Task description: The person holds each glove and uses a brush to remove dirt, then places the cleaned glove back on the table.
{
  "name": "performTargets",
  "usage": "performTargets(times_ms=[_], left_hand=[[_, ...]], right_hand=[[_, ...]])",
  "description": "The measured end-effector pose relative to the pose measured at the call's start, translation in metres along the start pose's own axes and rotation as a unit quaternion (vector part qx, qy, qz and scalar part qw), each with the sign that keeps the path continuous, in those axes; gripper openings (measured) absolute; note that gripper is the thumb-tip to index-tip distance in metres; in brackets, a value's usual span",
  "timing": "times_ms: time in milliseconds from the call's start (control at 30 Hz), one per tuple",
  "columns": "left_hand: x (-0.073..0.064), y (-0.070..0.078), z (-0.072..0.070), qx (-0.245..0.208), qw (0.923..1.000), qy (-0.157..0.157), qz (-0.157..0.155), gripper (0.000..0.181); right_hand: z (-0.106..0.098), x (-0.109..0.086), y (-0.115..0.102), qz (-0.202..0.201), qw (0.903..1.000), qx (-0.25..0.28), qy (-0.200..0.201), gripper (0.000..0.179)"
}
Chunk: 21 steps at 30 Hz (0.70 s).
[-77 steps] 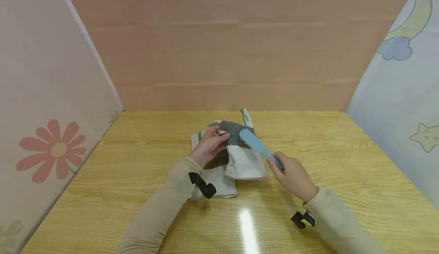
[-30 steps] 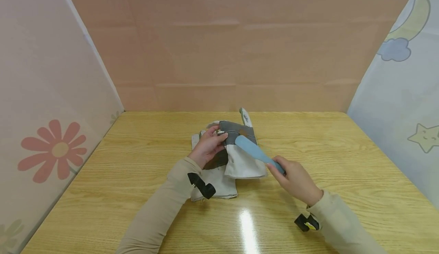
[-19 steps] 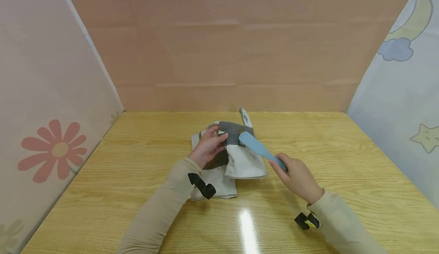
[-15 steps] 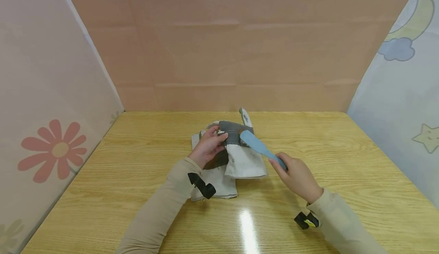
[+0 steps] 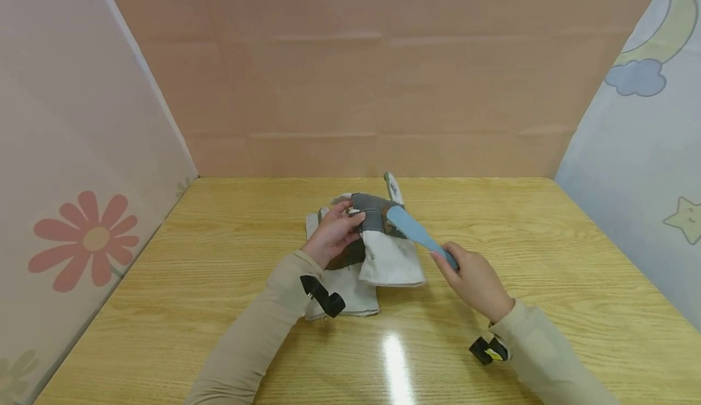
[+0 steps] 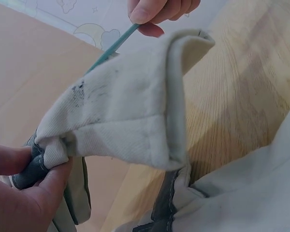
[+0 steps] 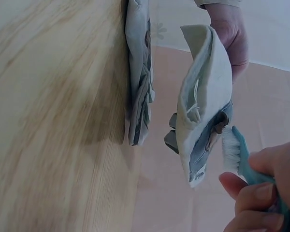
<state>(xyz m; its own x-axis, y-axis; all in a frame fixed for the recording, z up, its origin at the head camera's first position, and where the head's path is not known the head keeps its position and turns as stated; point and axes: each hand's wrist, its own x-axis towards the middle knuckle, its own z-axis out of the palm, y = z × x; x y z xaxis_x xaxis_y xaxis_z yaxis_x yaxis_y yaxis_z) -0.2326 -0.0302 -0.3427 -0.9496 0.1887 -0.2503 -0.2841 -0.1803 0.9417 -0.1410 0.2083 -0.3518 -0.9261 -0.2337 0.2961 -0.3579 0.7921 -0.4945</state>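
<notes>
My left hand (image 5: pixel 334 235) pinches the grey side of a white-and-grey work glove (image 5: pixel 391 262), holding it up off the table with its cuff toward me. In the right wrist view a brown stain (image 7: pixel 220 126) shows on the glove's grey part. My right hand (image 5: pixel 476 280) grips the handle of a light blue brush (image 5: pixel 417 231). Its white bristles (image 7: pixel 230 150) face the glove right beside the stain; whether they touch is hard to tell. A second work glove (image 5: pixel 353 292) lies flat on the table beneath, partly hidden by my left hand and the held glove.
The wood-grain table (image 5: pixel 219 235) ends at a plain pinkish-brown backdrop (image 5: pixel 350 89). Pale patterned panels stand on both sides, with a flower (image 5: pixel 94 239) on the left one and a moon (image 5: pixel 670 28) on the right.
The brush head has shifted back and forth over the held glove's grey part; since one second ago it has moved slightly up and right. My left hand and both gloves have barely moved.
</notes>
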Motion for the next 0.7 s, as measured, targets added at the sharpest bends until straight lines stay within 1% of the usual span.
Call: performTargets(times_ms=[167,333,400,533,633,700], left_hand=[[0.0004,0.0000,-0.0005,-0.004,1.0000,0.000,0.002,0.047],[0.0011,-0.0004,-0.0004,-0.010,0.9999,-0.004,0.004,0.048],[0.0014,-0.0007,-0.0003,-0.011,0.9999,-0.004,0.004,0.048],[0.0023,-0.0019,-0.0002,-0.014,0.9999,-0.004,0.005,0.048],[0.0025,-0.0024,-0.0005,-0.020,0.9997,-0.007,0.009,0.048],[0.0021,-0.0027,-0.0008,-0.020,0.9997,-0.009,0.011,0.048]], right_hand=[[-0.0020,0.0001,-0.0002,0.008,1.0000,-0.006,-0.001,0.022],[-0.0043,-0.0004,-0.0019,0.007,0.9999,0.008,0.010,0.022],[-0.0040,-0.0005,-0.0028,-0.001,0.9997,0.018,0.016,0.022],[-0.0014,-0.0013,-0.0039,-0.040,0.9983,0.036,0.021,0.015],[0.0000,-0.0024,-0.0047,-0.060,0.9974,0.032,0.021,0.011],[0.0002,-0.0030,-0.0054,-0.059,0.9978,0.020,0.023,0.011]])
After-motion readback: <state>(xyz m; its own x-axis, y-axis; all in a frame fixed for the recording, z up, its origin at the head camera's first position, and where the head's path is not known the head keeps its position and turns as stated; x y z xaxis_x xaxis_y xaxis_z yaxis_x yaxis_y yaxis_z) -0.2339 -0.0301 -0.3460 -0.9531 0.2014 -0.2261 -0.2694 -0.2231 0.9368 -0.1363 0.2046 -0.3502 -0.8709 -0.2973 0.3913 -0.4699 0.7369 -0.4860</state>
